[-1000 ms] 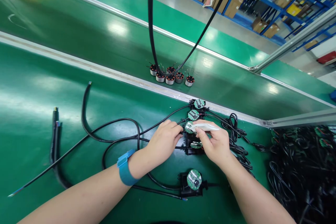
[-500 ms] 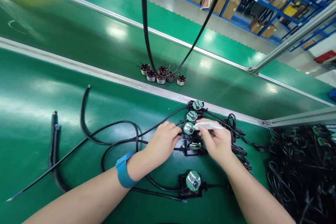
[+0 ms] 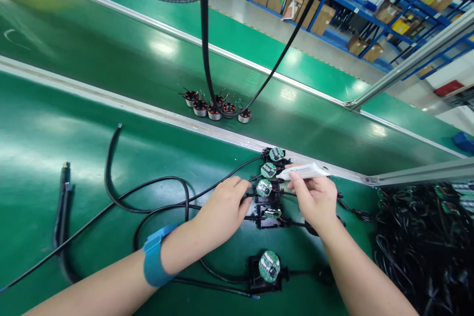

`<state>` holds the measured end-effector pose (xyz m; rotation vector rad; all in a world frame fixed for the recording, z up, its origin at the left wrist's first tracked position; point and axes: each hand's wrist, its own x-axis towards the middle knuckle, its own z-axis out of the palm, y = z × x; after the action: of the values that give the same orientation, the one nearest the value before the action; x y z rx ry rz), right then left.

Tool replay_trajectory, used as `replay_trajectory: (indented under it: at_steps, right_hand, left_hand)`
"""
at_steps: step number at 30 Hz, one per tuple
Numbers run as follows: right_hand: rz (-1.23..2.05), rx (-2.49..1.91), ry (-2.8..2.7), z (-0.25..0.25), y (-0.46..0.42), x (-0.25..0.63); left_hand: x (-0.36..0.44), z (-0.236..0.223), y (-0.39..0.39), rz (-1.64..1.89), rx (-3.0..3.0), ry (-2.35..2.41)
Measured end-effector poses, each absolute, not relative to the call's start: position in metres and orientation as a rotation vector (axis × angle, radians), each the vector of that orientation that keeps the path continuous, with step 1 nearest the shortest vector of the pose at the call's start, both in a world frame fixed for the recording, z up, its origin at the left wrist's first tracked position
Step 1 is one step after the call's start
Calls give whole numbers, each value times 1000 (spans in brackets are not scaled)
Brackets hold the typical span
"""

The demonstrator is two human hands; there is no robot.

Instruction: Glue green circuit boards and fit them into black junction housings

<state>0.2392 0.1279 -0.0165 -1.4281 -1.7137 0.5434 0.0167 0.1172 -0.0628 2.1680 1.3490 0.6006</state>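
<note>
My right hand (image 3: 314, 195) is closed around a white squeeze tube (image 3: 305, 171), its nozzle pointing left between two round green circuit boards. Just below the nozzle is one board (image 3: 264, 188) with white patches, on a black plastic housing. The other board (image 3: 268, 170) is slightly above it. My left hand (image 3: 227, 202) pinches the black cable (image 3: 250, 195) at that housing's left side. Another board (image 3: 276, 153) sits farthest back, and one (image 3: 272, 213) tilts on its housing below. Nearest to me lies a separate board (image 3: 269, 265) on its own housing (image 3: 255, 276).
Black cables (image 3: 148, 211) loop across the green bench at left. Several copper-wound motor stators (image 3: 215, 112) stand beyond the metal rail (image 3: 148, 113), near a hanging black cable (image 3: 206, 34). A dark heap of cabled parts (image 3: 418, 252) lies at right.
The tube's nozzle has lifted off the board and moved slightly right and up. My left hand stays by the same housing. The whole view has shifted a little.
</note>
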Motion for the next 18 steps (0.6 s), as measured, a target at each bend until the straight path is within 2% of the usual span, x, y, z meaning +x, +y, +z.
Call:
replay_trajectory:
  at_steps: [8, 18]
  right_hand:
    - [519, -1458, -1788, -18, 169, 227]
    - [403, -1407, -2045, -15, 192, 213]
  left_hand:
    - [29, -58, 162, 362, 2215, 1312]
    - [33, -72, 163, 406, 2222, 1337]
